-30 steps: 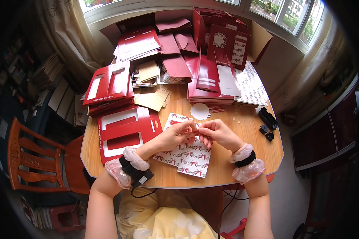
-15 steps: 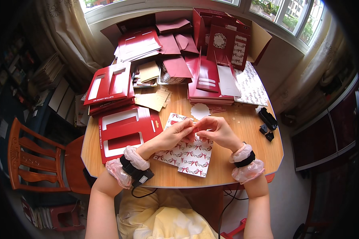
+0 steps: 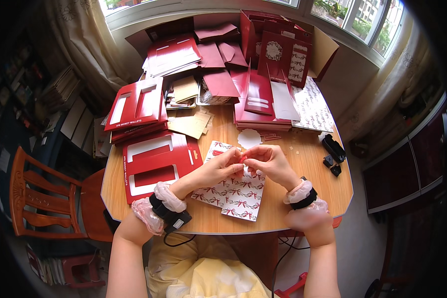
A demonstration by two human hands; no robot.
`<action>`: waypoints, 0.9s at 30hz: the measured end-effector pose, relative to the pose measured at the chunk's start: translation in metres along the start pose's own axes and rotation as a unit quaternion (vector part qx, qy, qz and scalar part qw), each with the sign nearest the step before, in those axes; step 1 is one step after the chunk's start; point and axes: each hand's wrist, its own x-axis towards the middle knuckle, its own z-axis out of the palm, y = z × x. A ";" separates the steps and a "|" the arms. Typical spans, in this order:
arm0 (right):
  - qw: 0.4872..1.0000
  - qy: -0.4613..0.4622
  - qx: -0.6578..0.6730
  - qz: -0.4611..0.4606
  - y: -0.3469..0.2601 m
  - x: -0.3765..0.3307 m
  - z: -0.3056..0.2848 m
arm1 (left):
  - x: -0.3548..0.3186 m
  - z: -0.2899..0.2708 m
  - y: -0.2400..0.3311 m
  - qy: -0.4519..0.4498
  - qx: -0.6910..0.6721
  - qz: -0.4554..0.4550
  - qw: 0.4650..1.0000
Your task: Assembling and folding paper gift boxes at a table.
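Two hands (image 3: 243, 166) pinching small red piece (image 3: 244, 158), over bow-patterned white card (image 3: 236, 191)

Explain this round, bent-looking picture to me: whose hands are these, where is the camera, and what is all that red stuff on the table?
The camera sits on a person's head and looks down through a very wide lens, which bends straight edges. The left hand and right hand are that person's own, with frilly cuffs and black bands at the wrists. Their fingertips meet on a small red piece, too small to identify. Beneath them on the wooden table lies a white sheet printed with red bows. To the left lie red card sleeves with cut-out windows; further back lie piles of red envelopes and card. A black tool lies to the right, and a wooden chair stands left of the table.
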 end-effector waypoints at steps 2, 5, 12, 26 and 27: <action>1.000 -0.001 0.012 0.004 0.003 0.000 -0.001 | 0.000 0.000 0.000 0.004 -0.005 -0.004 1.000; 1.000 -0.005 0.026 0.009 0.004 0.000 -0.002 | 0.001 -0.001 0.001 -0.001 -0.009 -0.026 1.000; 0.999 -0.010 0.027 0.018 -0.002 -0.002 -0.001 | 0.001 0.001 0.005 0.012 -0.010 -0.038 0.999; 0.999 -0.016 0.033 0.010 -0.002 0.000 0.002 | 0.000 0.000 0.002 0.004 0.036 0.002 0.999; 1.000 -0.016 0.024 0.006 -0.002 0.000 0.002 | 0.001 -0.001 0.000 0.002 0.033 -0.002 0.999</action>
